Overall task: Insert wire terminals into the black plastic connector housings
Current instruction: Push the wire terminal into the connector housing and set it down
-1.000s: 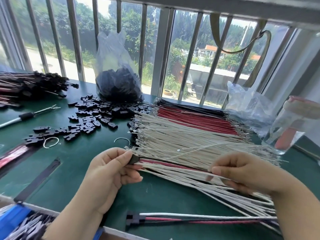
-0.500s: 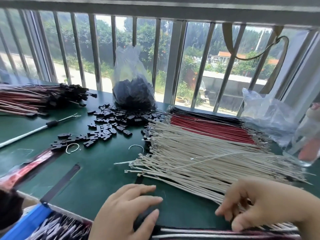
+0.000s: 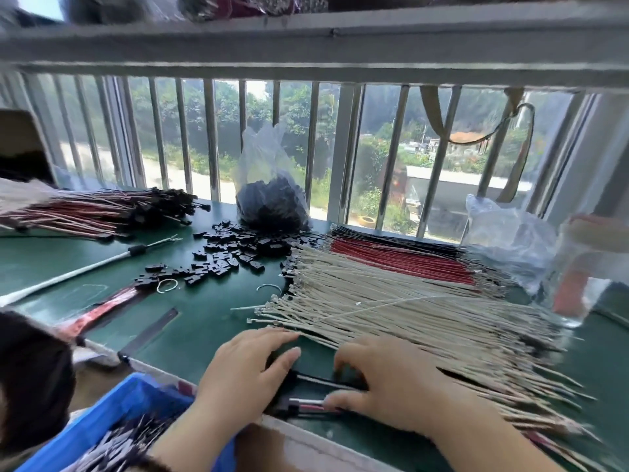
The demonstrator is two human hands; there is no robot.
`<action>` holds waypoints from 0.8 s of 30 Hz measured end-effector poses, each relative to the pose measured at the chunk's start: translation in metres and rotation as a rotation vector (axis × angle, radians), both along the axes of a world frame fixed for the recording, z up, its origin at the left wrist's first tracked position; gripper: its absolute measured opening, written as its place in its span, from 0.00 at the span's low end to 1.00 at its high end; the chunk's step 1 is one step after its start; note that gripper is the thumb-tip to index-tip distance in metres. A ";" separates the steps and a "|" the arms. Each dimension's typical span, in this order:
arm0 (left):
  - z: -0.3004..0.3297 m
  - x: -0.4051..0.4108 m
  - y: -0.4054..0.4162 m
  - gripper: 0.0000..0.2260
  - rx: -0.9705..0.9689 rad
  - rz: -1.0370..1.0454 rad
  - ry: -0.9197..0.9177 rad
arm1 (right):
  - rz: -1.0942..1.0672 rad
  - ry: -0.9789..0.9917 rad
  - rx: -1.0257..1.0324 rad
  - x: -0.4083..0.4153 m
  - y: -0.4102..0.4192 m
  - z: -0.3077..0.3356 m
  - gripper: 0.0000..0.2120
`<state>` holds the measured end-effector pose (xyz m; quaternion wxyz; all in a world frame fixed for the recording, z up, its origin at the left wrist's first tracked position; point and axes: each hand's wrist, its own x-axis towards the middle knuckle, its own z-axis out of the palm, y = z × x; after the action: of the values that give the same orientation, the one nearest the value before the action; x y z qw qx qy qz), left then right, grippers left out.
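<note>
table (image 3: 204, 321) green | wires (image 3: 408, 301) white, red, black | housings (image 3: 235, 253) black | bin (image 3: 112, 417) blue

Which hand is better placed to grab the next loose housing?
Left, probably. The left hand lies on the side of the loose housings; the right hand sits by the white wires.

Daylight through window (image 3: 306, 148); motion blur, edges warped.

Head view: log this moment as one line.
left hand on finished harness | right hand on its wires | white wires beside | loose housings behind
</note>
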<state>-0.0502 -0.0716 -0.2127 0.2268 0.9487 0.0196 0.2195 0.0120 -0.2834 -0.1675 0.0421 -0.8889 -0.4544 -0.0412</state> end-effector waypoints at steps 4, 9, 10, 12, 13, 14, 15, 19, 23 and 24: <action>0.002 0.002 0.002 0.14 -0.127 -0.001 0.019 | 0.057 -0.118 0.030 -0.012 0.002 -0.012 0.19; 0.008 0.003 0.004 0.13 -0.242 -0.027 0.186 | -0.094 -0.076 0.133 -0.011 0.002 -0.014 0.17; 0.010 0.002 0.005 0.12 -0.311 -0.052 0.213 | -0.126 -0.100 0.153 -0.010 0.002 -0.017 0.16; 0.014 -0.002 0.005 0.11 -0.452 -0.104 0.249 | -0.217 -0.175 0.190 -0.007 0.003 -0.021 0.13; 0.018 -0.005 0.006 0.11 -0.486 -0.126 0.268 | -0.275 -0.195 0.221 -0.006 0.003 -0.022 0.11; 0.022 -0.007 0.007 0.13 -0.497 -0.146 0.296 | -0.335 -0.189 0.243 -0.004 0.003 -0.022 0.09; 0.026 -0.008 0.009 0.14 -0.495 -0.169 0.326 | -0.385 -0.166 0.248 -0.002 0.004 -0.020 0.08; 0.031 -0.012 0.012 0.20 -0.518 -0.268 0.422 | -0.428 -0.134 0.134 0.002 0.015 -0.008 0.10; 0.028 -0.006 0.025 0.08 -0.884 -0.147 0.092 | -0.311 -0.195 0.132 0.000 0.037 0.001 0.13; 0.029 -0.001 0.035 0.06 -0.946 -0.022 -0.039 | -0.258 -0.205 0.149 -0.002 0.043 0.003 0.13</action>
<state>-0.0512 -0.0365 -0.1834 0.6366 0.7371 0.1033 0.2019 0.0102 -0.2399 -0.1645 0.0557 -0.9253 -0.3342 -0.1701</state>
